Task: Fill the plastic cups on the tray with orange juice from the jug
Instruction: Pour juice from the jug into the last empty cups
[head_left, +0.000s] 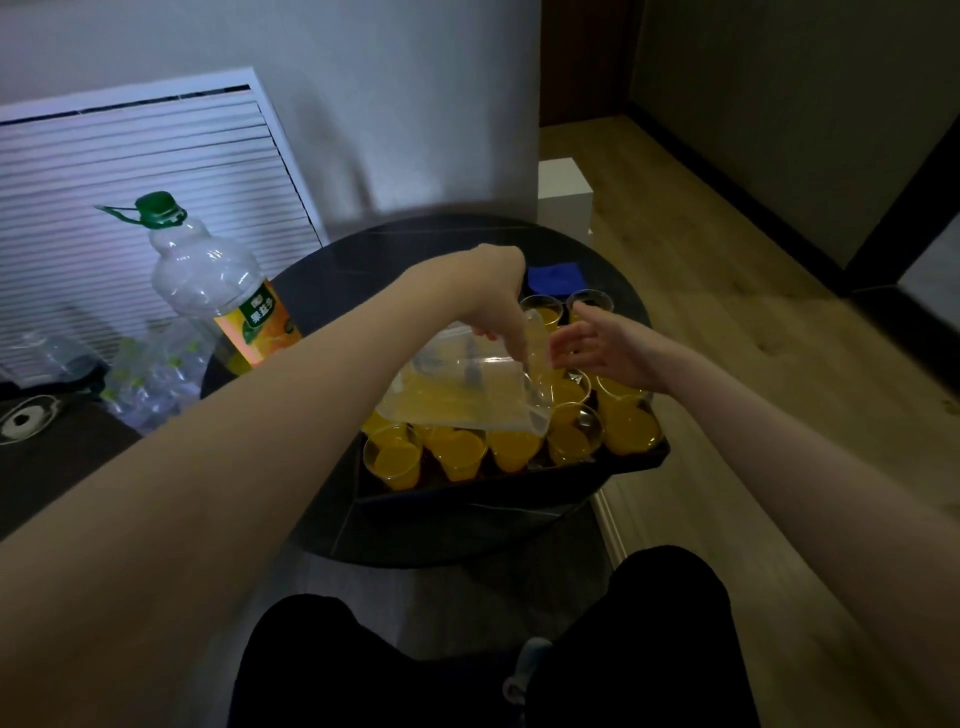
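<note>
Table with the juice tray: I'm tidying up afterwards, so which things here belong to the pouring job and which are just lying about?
In the job:
- clear jug, tipped over the cups, held by the left hand
- plastic cups holding orange juice
- black tray
- right hand, open beside the jug

Lying about:
- large juice bottle, nearly empty
- blue cloth
- crumpled clear plastic beside the table

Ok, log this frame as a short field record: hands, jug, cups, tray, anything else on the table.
left hand: holds the jug from above
right hand: open, fingers spread beside the jug's mouth
jug: clear, tipped on its side above the cups
cups: most hold orange juice
tray: dark, on round dark table
bottle: large, nearly empty, green cap
cloth: blue, behind the tray
</note>
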